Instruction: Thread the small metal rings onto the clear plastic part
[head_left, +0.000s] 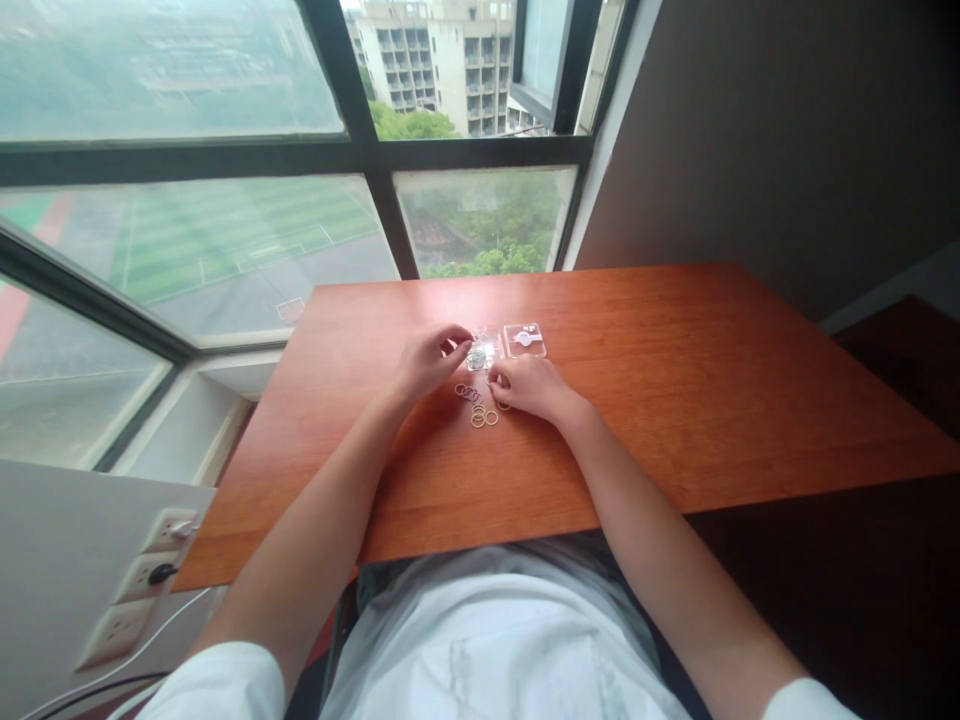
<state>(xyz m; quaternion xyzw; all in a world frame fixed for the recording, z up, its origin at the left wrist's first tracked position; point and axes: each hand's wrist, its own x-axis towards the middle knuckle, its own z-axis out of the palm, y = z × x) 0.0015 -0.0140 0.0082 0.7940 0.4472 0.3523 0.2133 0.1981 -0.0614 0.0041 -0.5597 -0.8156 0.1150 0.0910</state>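
Note:
A small clear plastic box [482, 352] stands open on the table, with small greenish, shiny things inside. Its clear lid [525, 341], bearing a white mark, lies spread to the right. My left hand [433, 362] is closed at the box's left side, thumb and fingertips at its edge. Just in front of the box, my right hand [527, 387] makes a pinch; whatever is between the fingertips is too small to name. Several yellowish rings [478, 416] lie nearest me on the wood. Beside them is a row of purplish rings [471, 394], and another ring shows partly under my right hand.
The reddish-brown wooden table [675, 380] reaches to windows at the back and left. A grey wall [750, 150] rises on the right. Wall sockets [142, 577] with plugs and cables are at the lower left, beside the table's corner.

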